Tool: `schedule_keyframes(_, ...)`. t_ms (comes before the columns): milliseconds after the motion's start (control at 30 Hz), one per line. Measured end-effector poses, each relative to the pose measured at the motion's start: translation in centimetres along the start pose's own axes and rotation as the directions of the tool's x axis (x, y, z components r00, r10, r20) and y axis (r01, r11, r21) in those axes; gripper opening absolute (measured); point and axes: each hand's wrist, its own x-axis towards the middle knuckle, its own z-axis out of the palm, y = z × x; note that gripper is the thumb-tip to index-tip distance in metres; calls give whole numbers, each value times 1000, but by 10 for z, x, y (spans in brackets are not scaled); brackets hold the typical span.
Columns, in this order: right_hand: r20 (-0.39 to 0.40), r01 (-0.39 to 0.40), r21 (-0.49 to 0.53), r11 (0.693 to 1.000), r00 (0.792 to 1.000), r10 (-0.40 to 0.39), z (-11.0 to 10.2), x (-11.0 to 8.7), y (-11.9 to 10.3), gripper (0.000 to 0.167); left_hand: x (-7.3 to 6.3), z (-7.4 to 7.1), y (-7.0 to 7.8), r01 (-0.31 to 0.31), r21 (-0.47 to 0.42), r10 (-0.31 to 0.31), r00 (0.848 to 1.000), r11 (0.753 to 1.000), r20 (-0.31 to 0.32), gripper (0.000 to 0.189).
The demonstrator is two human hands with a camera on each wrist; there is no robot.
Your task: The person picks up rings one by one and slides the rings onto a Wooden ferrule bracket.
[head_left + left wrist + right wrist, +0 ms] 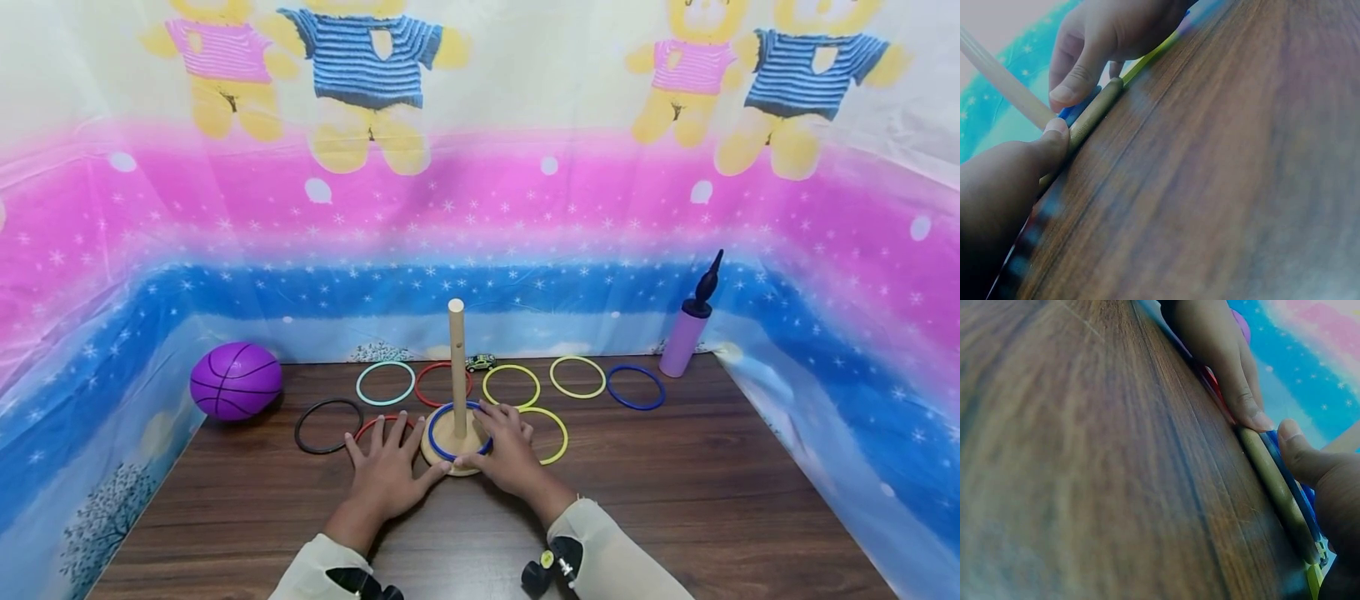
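Observation:
A wooden peg (458, 367) stands upright on a round wooden base (444, 433). A blue ring (431, 442) encircles the peg and lies low over the base. My right hand (512, 450) holds this ring's right side, thumb at the front and fingers farther back. On the other side, my left hand (386, 479) is spread out palm down, its thumb reaching the base's front left edge. Its fingers partly cover a red ring (367, 427). In the right wrist view, both thumbs are close together at the rim of the base (1275, 484).
Beside the left fingers lies a black ring (297, 433). A yellow ring (566, 442) is partly behind the right hand. Farther back are several more rings and a toy car (481, 362). A purple ball (236, 381) sits at left, a purple pump (684, 342) at back right.

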Motion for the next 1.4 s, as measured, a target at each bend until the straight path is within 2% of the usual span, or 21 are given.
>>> schedule_keyframes(500,13,5,-6,1000,1000,-5,0,0,-2,88,1,0,-1,2,2,-2,1000,1000,-3,92)
schedule_keyframes(867,-69,41,-10,999,997,-42,-6,1,4,87,1,1,0,-7,-2,7,1000,1000,-17,92)
schedule_keyframes(1400,-160,26,27,999,987,-21,-39,-7,37,82,0,2,-1,3,-22,-4,1000,1000,-8,92)
